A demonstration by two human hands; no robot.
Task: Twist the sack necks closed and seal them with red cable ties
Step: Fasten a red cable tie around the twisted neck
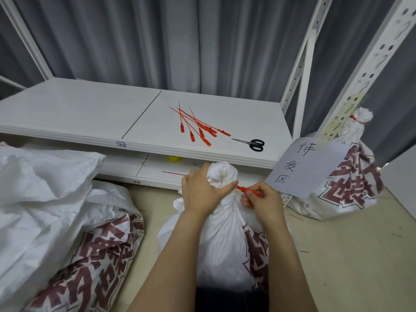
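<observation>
Sack: the middle sack stands upright at lower centre of the frame, its neck bunched just above the hands.
Left hand: the left hand is clenched round the neck from the left, keeping the twist.
Tie: the red tie runs level across the neck, tail poking out to the left, head end to the right.
Right hand: the right hand pinches the head end just right of the neck; it is nearer for the pull, I judge.
Sealed sack: the sealed sack stands at far right.

sacks: 3 | loose red ties: about 7 | scissors: 1 | hands: 2
</observation>
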